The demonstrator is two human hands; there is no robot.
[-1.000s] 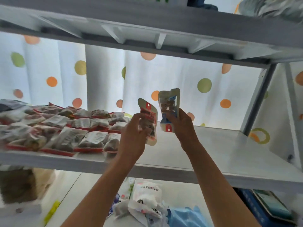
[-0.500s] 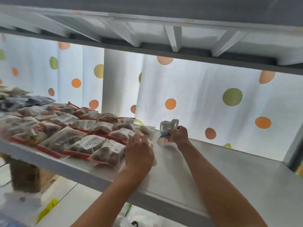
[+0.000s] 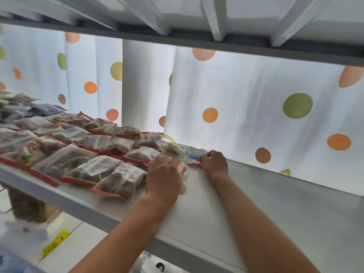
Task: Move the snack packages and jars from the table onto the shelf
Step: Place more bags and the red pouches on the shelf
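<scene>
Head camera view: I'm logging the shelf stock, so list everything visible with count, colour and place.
Shelf: one, white, across the middle; another board above.
Clear snack packages with red edges: many, exact count unclear, in rows on the shelf's left part.
Dark packages: a few, grey, far left at the back.
Red-and-white pouch: one, lying under the left hand.
Blue-and-white pouch: one, flat on the shelf at the right hand.
Curtain: white with orange and green dots, behind.
Left hand: lies on its pouch.
Right hand: fingers curled on its pouch.
</scene>
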